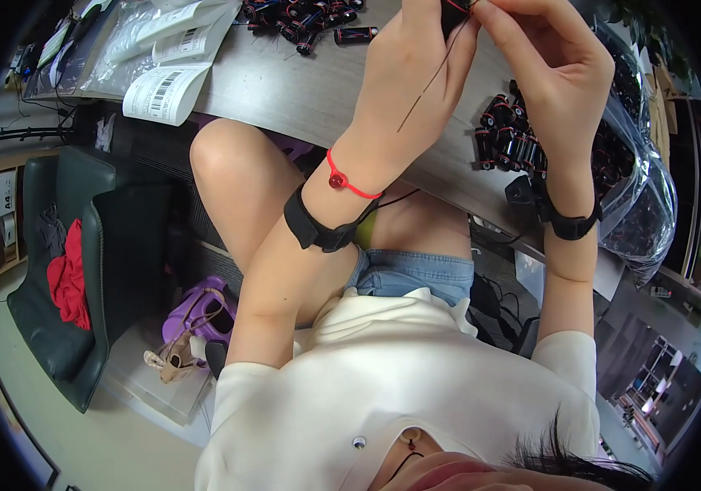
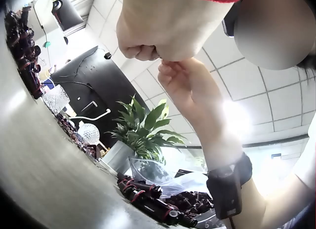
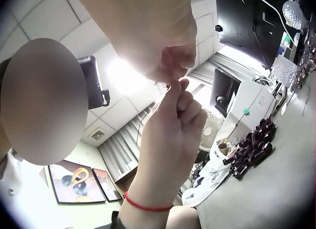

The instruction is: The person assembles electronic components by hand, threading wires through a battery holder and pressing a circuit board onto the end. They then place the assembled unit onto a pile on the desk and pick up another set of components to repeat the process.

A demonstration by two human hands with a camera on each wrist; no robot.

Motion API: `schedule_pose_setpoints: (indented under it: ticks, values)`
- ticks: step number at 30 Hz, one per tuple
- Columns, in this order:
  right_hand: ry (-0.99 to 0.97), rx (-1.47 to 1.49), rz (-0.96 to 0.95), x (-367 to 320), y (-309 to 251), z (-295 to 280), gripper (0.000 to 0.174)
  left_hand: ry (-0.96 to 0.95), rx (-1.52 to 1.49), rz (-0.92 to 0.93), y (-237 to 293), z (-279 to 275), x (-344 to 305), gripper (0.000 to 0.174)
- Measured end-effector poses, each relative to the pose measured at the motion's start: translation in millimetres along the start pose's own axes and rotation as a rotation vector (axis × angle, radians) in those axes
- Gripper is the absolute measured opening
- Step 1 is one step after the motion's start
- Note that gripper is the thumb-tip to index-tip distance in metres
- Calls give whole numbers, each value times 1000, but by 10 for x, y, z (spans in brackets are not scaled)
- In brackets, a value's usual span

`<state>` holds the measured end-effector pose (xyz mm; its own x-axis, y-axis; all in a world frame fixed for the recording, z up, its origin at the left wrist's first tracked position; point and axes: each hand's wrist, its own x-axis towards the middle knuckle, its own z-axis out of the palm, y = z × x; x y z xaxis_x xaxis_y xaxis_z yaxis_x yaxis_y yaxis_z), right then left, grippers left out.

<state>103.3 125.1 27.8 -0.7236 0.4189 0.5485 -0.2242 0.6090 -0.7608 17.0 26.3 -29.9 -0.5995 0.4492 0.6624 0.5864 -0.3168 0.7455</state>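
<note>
At the top edge of the head view my left hand [image 1: 412, 82], with a red cord bracelet at its wrist, grips a small black cylinder [image 1: 455, 11] with a red strand on it. A thin dark wire [image 1: 424, 94] hangs from there across the back of that hand. My right hand [image 1: 559, 78] meets it from the right, thumb and fingertip pinching the red strand [image 1: 474, 5]. Both wrist views show the left hand [image 2: 163, 26] and right hand [image 3: 153, 36] fingertip to fingertip; the cylinder is hidden there.
Black cylinders with red bands lie heaped at the table's back [image 1: 301, 20] and beside my right wrist [image 1: 510, 135]. A clear plastic bag [image 1: 641, 196] hangs over the right edge. Labelled plastic packaging [image 1: 162, 86] lies at the left. A green chair [image 1: 80, 270] stands left.
</note>
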Motion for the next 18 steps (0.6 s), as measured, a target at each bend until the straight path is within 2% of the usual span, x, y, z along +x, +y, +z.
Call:
schedule_pose_setpoints:
  ticks: [4,9,11,12,13,16,18]
  values:
    - [-21,-79,-66,5,0,-20,8,-73,16,8,-10,-62,24,26]
    - [-28,-22,-102,37,175,36,8,-132,31,-11,17,-112,62,24]
    - [-23,822,-300,126,630,307,6,-151,29,-33,18,-127,63,21]
    - [-18,1247,-393,158,683,387,5,-150,30,-34,7,-136,62,21]
    - [-19,1248,-392,122,659,331,5,-172,10,-68,-18,-142,62,19]
    - [1,361,279,19,224,1,3,-220,-35,-137,-45,-154,63,16]
    - [-47,322,265,73,130,-118,4,-266,-108,-188,-26,-169,99,14]
